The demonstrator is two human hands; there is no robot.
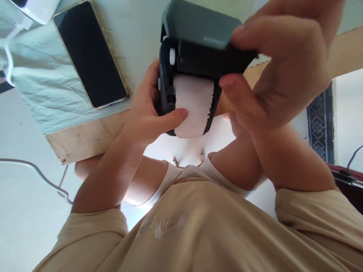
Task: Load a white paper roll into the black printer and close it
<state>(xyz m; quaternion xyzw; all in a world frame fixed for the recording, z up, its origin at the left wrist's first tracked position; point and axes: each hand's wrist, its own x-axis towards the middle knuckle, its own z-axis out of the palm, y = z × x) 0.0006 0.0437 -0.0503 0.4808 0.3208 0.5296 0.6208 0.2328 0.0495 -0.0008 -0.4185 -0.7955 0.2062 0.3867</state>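
Note:
A dark label printer (pixel 163 79) is held up over the table edge, its grey lid (pixel 198 26) swung open. White paper (pixel 194 105) comes out of the printer's body toward me; one long side of it looks ragged. My left hand (pixel 150 102) grips the printer's left side, with the thumb pressing on the paper. At the upper right, my right hand (pixel 283 68) has its fingers on the lid's corner and its thumb below, near the inner edge. The far fingers of my left hand are hidden behind the printer.
A smartphone (pixel 90 54) with a dark screen lies on the pale green cloth (pixel 56 90) to the left. A white device (pixel 39 9) with a cable (pixel 8 56) is at the upper left. The wooden table edge (pixel 87 132) runs above my lap.

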